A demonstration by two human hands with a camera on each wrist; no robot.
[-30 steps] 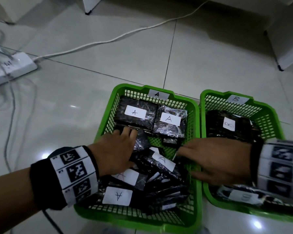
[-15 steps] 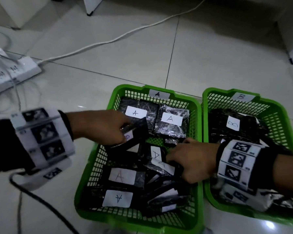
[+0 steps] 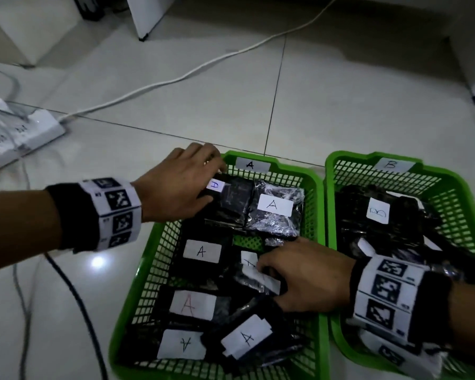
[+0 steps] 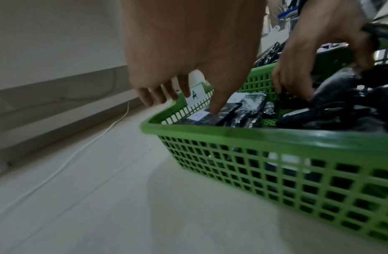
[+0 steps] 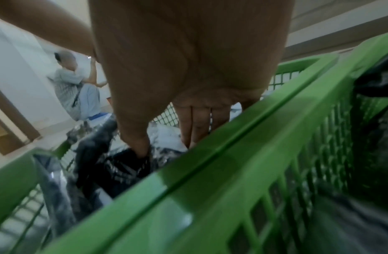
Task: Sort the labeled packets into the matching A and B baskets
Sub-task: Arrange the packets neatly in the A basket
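Observation:
Two green baskets stand side by side on the floor: basket A (image 3: 126, 311) on the left and basket B (image 3: 450, 182) on the right. Both hold black packets with white letter labels. My left hand (image 3: 213, 182) is over basket A's far left corner. Its thumb rests on a black A packet (image 3: 236, 193) lying there, and in the left wrist view its fingers (image 4: 162, 96) hang loosely above the rim (image 4: 275, 135). My right hand (image 3: 269, 282) reaches into the middle of basket A and pinches a labeled black packet (image 3: 254, 279) between thumb and fingers (image 5: 197, 127).
A white power strip (image 3: 19, 133) with a white cable (image 3: 176, 78) lies on the tiled floor at the left. A black cable (image 3: 74, 297) runs beside basket A. White furniture legs (image 3: 146, 17) stand at the back. A person (image 5: 75, 89) sits by the far wall.
My left hand carried a packet from the middle of basket A to its far left corner. My right hand moved from basket B's edge into basket A and took hold of a packet.

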